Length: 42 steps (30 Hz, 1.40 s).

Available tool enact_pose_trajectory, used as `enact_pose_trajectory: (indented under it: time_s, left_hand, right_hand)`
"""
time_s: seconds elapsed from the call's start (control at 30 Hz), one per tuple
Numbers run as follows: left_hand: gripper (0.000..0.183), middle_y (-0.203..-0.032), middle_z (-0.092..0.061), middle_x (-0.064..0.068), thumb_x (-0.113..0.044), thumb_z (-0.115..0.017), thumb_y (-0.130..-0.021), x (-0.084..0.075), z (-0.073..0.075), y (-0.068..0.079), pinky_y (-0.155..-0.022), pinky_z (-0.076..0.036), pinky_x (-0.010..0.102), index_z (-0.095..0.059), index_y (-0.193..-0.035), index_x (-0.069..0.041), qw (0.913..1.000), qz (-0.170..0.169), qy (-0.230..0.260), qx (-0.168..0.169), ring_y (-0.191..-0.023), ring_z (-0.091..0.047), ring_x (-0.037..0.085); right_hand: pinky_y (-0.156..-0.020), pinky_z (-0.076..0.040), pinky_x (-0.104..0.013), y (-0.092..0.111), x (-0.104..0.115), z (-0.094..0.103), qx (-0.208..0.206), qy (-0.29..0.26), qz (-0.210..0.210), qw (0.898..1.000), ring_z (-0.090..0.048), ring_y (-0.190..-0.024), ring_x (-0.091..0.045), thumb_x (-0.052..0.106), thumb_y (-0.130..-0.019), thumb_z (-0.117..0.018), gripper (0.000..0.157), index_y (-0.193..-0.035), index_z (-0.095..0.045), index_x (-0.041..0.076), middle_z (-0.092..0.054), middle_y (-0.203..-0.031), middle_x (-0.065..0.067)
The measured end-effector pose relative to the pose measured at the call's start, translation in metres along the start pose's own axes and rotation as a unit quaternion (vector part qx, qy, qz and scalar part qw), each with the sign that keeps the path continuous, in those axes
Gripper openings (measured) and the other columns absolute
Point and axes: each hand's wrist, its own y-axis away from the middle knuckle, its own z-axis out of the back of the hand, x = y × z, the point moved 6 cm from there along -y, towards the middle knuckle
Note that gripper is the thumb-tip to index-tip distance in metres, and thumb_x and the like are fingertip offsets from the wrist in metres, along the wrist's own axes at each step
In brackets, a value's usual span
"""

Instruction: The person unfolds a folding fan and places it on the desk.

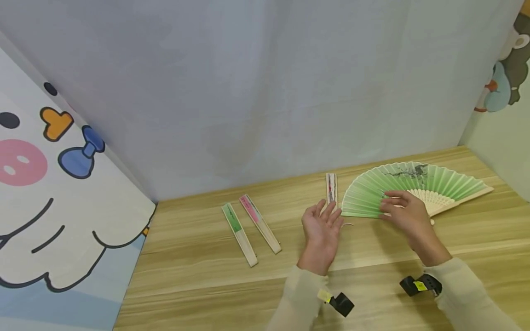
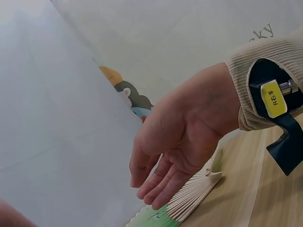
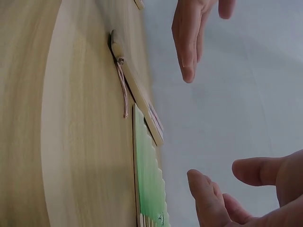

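Observation:
A green folding fan (image 1: 366,191) with a dark branch print lies spread on the table at the right. My right hand (image 1: 407,216) hovers above its lower edge, fingers loosely bent and nothing in them. Palm up, my left hand (image 1: 322,236) holds nothing; its fingers are relaxed and slightly spread. Just beyond those fingertips lies a folded fan (image 1: 331,186) with a red and dark print, partly hidden by the hand. The right wrist view shows this folded fan (image 3: 137,92) with a thin cord tassel (image 3: 124,90), beside the green fan (image 3: 147,170).
Left of my hands, a folded green fan (image 1: 238,232) and a folded pink fan (image 1: 261,225) lie side by side on the wooden table (image 1: 186,276). A pale curtain (image 1: 248,101) hangs behind the table. A cartoon-printed panel (image 1: 83,207) borders its left side.

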Motion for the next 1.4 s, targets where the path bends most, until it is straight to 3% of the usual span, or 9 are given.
enact_pose_trajectory:
  time_s: [0.17, 0.4, 0.87, 1.13, 1.27, 1.4]
  left_hand:
    - [0.061, -0.161, -0.038, 0.031, -0.021, -0.025, -0.105, -0.007, 0.009, -0.002, -0.13, -0.024, 0.053, -0.029, -0.159, 0.007, 0.9997, -0.01, -0.017, -0.015, -0.15, -0.035, 0.049]
    - [0.061, -0.162, -0.036, 0.032, -0.019, -0.025, -0.105, -0.014, 0.02, -0.005, -0.13, -0.024, 0.052, -0.029, -0.159, 0.008, 0.9991, -0.023, -0.015, -0.032, -0.151, -0.034, 0.049]
    - [0.06, -0.163, -0.034, 0.031, -0.019, -0.022, -0.106, -0.026, 0.035, -0.008, -0.131, -0.022, 0.052, -0.028, -0.16, 0.007, 0.998, -0.036, -0.029, -0.044, -0.152, -0.032, 0.048]
    - [0.06, -0.165, -0.032, 0.03, -0.019, -0.022, -0.108, -0.032, 0.041, -0.007, -0.131, -0.021, 0.051, -0.025, -0.162, 0.007, 0.9976, -0.042, -0.036, -0.041, -0.153, -0.031, 0.047]
    - [0.061, -0.165, -0.032, 0.03, -0.02, -0.022, -0.108, -0.035, 0.044, -0.008, -0.131, -0.021, 0.051, -0.025, -0.162, 0.006, 0.9972, -0.047, -0.037, -0.044, -0.153, -0.03, 0.047]
    - [0.06, -0.166, -0.031, 0.029, -0.02, -0.022, -0.108, -0.038, 0.046, -0.009, -0.131, -0.02, 0.05, -0.024, -0.162, 0.006, 0.9972, -0.048, -0.035, -0.045, -0.154, -0.029, 0.046]
  right_hand:
    - [-0.083, -0.061, -0.02, 0.001, 0.0, -0.015, 0.015, -0.002, -0.004, 1.0, -0.065, -0.09, 0.004, 0.005, -0.106, -0.057, 0.054, -0.153, -0.037, -0.013, -0.06, -0.122, -0.011]
    - [-0.082, -0.062, -0.021, 0.001, 0.001, -0.033, 0.027, -0.005, 0.002, 1.0, -0.067, -0.087, 0.0, 0.001, -0.105, -0.057, 0.052, -0.15, -0.039, -0.016, -0.061, -0.124, -0.022]
    - [-0.076, -0.062, -0.022, 0.0, 0.0, -0.063, 0.04, 0.011, 0.001, 0.999, -0.069, -0.085, -0.007, 0.001, -0.102, -0.062, 0.051, -0.146, -0.043, -0.016, -0.062, -0.124, -0.027]
    - [-0.068, -0.06, -0.022, -0.003, 0.001, -0.077, 0.017, 0.052, 0.018, 0.998, -0.068, -0.081, -0.01, 0.001, -0.096, -0.068, 0.052, -0.141, -0.049, -0.016, -0.064, -0.122, -0.033]
    - [-0.065, -0.058, -0.022, -0.003, 0.001, -0.084, 0.01, 0.077, 0.023, 0.997, -0.072, -0.092, -0.027, 0.003, -0.092, -0.071, 0.054, -0.139, -0.052, -0.015, -0.063, -0.124, -0.035]
    - [-0.071, -0.06, -0.026, -0.003, 0.001, -0.091, 0.007, 0.105, 0.033, 0.994, -0.07, -0.108, -0.045, 0.004, -0.092, -0.074, 0.056, -0.14, -0.051, -0.014, -0.062, -0.126, -0.035]
